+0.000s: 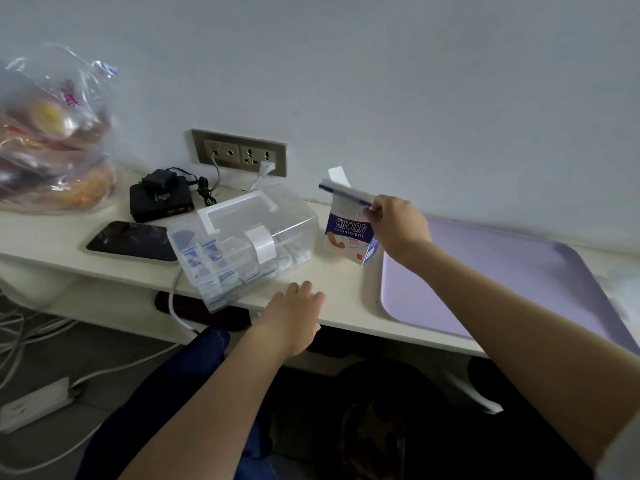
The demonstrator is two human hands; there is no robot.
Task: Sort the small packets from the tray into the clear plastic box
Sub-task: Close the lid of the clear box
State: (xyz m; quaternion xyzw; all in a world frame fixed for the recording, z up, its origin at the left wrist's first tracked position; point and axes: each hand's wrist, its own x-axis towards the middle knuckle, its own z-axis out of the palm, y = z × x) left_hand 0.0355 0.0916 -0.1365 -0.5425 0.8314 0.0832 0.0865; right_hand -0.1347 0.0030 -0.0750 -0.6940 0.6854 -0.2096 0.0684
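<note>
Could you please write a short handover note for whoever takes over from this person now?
Left hand: open, resting on the desk edge beside the clear box.
Right hand: grips a tilted carton, flap open, between box and tray.
Box: lid down, latch shut, packets inside.
Tray: no packets on the part in view.
To do: likely just put the carton away; check the tray's cut-off right end.

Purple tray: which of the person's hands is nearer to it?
Right. The right hand grips the carton at the far-left corner of the purple tray; the left hand lies at the table edge, left of it.
</note>
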